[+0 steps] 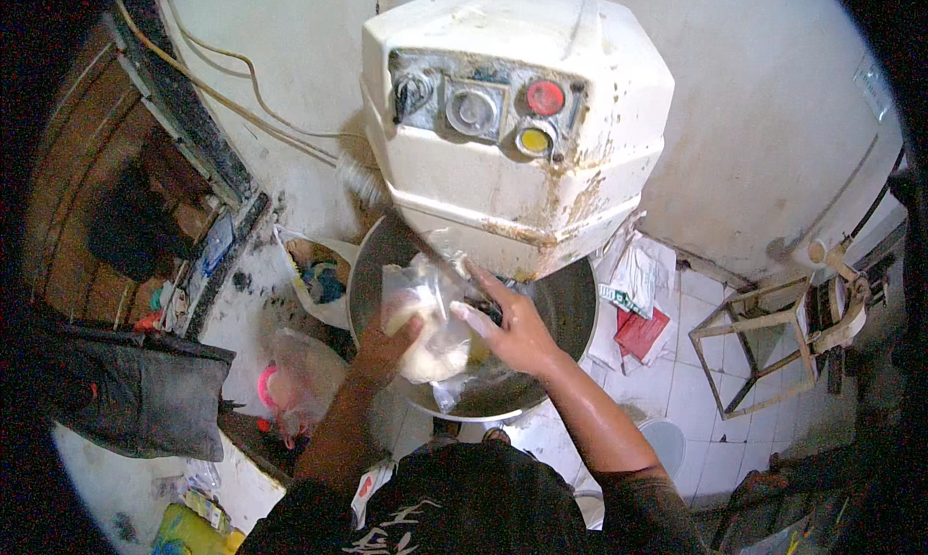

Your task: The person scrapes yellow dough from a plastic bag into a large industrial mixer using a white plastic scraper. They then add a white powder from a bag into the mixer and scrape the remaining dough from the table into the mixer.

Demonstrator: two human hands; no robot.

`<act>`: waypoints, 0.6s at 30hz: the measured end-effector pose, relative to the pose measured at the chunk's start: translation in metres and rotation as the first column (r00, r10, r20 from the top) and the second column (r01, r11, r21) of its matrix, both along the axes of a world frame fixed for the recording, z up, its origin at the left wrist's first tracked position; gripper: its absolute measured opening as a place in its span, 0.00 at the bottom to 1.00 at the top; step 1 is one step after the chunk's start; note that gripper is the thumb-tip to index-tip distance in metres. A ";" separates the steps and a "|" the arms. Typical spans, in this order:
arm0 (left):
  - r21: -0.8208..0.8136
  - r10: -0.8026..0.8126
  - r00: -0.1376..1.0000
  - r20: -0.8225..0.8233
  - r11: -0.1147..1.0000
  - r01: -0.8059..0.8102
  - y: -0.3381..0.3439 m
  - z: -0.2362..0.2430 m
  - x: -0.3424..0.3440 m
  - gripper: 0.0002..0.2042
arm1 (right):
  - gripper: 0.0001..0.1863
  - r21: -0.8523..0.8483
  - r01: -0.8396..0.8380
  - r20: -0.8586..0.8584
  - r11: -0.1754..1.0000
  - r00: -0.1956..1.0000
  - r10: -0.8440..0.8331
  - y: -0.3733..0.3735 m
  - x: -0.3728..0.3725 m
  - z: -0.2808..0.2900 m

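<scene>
My left hand (389, 350) is closed on the side of a clear plastic bag (432, 357) with a pale, cream-coloured mass inside. The bag is over the front of a large round metal mixing bowl (580, 342). Beside it, my right hand (514, 331) grips a long, thin dark handle that slants up to the left. Its pale head (360, 183) is smeared by motion and looks like a brush. White residue coats my right thumb. Above the bowl stands a white mixer (512, 202) with a knob, a red button and a yellow button.
Left of the bowl are an open sack (319, 275) and a clear bag with pink things (295, 376). White and red packets (641, 333) lie on the tiles to the right, near a metal frame stand (754, 342) and a pale bucket (665, 444). Cables (261, 115) run along the wall.
</scene>
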State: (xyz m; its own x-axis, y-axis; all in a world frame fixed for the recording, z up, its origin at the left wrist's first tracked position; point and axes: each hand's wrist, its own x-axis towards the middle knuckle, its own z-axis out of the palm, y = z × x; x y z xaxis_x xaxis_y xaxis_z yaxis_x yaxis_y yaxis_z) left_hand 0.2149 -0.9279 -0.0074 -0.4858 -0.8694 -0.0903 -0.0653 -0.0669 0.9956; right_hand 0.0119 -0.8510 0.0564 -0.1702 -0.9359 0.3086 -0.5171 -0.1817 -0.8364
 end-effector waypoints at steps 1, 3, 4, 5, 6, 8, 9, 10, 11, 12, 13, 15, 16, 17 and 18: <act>-0.076 -0.073 0.997 -0.022 0.995 0.072 -0.001 0.002 -0.002 0.22 | 0.24 -0.017 0.008 0.041 1.000 0.999 -0.007 -0.008 0.003 0.003; -0.084 -0.061 0.989 -0.138 0.995 0.049 -0.004 0.002 -0.010 0.21 | 0.22 0.013 0.021 0.119 1.000 0.993 -0.022 -0.019 0.007 0.004; -0.120 -0.070 0.986 -0.152 0.991 0.052 -0.006 0.001 -0.013 0.21 | 0.20 0.060 0.027 0.156 0.998 0.987 -0.037 -0.023 0.007 0.004; -0.151 -0.080 0.983 -0.162 0.987 0.055 -0.008 -0.002 -0.015 0.21 | 0.19 0.164 0.030 0.213 0.986 0.975 -0.065 -0.026 0.007 0.002; -0.174 -0.049 0.993 -0.106 0.984 0.030 -0.011 -0.006 -0.018 0.19 | 0.14 0.113 0.044 0.240 0.993 0.968 -0.070 -0.027 0.006 -0.001; -0.090 -0.068 0.992 -0.109 0.994 0.058 -0.018 -0.016 -0.019 0.16 | 0.13 0.052 0.082 0.115 0.995 0.989 -0.088 -0.029 0.004 -0.006; -0.042 -0.079 0.991 -0.109 0.996 0.074 -0.022 -0.020 -0.018 0.15 | 0.13 0.072 0.114 0.069 0.991 0.990 -0.119 -0.030 0.003 -0.009; -0.262 -0.005 1.000 -0.014 0.965 0.001 -0.027 -0.024 -0.019 0.12 | 0.12 0.063 0.132 0.005 0.989 0.991 -0.133 -0.029 0.001 -0.011; -0.255 -0.023 1.000 -0.012 0.967 0.019 -0.032 -0.026 -0.019 0.12 | 0.12 0.054 0.130 -0.059 0.990 0.990 -0.127 -0.028 0.000 -0.012; -0.253 -0.041 0.999 -0.014 0.967 0.036 -0.038 -0.026 -0.017 0.12 | 0.12 0.040 0.125 -0.124 0.991 0.985 -0.119 -0.026 -0.003 -0.013; -0.227 -0.023 1.000 0.001 0.974 0.023 -0.043 -0.025 -0.016 0.12 | 0.12 0.001 0.100 -0.188 0.995 0.977 -0.098 -0.024 -0.006 -0.013; -0.397 -0.020 0.999 0.026 0.918 0.028 -0.047 -0.018 -0.014 0.10 | 0.16 0.011 0.085 -0.207 0.996 0.975 -0.081 -0.016 -0.016 -0.011; -0.471 0.001 0.999 0.043 0.882 0.020 -0.049 -0.012 -0.012 0.08 | 0.17 -0.005 0.075 -0.271 0.997 0.960 -0.074 -0.011 -0.022 -0.010; -0.515 0.000 0.998 0.058 0.857 0.030 -0.050 -0.005 -0.010 0.08 | 0.18 -0.050 0.071 -0.326 0.996 0.942 -0.084 -0.006 -0.029 -0.008; -0.559 -0.002 0.997 0.072 0.828 0.042 -0.051 0.001 -0.008 0.08 | 0.22 -0.007 0.066 -0.324 0.998 0.944 -0.065 -0.001 -0.035 -0.007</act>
State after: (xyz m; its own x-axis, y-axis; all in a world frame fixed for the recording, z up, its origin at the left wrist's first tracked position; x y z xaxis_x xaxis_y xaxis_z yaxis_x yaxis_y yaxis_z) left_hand 0.2072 -0.9789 -0.0059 -0.5156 -0.7700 0.3758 -0.1268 0.5023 0.8553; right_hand -0.0230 -0.8517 0.0497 -0.1225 -0.9273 0.3536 -0.7711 -0.1354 -0.6222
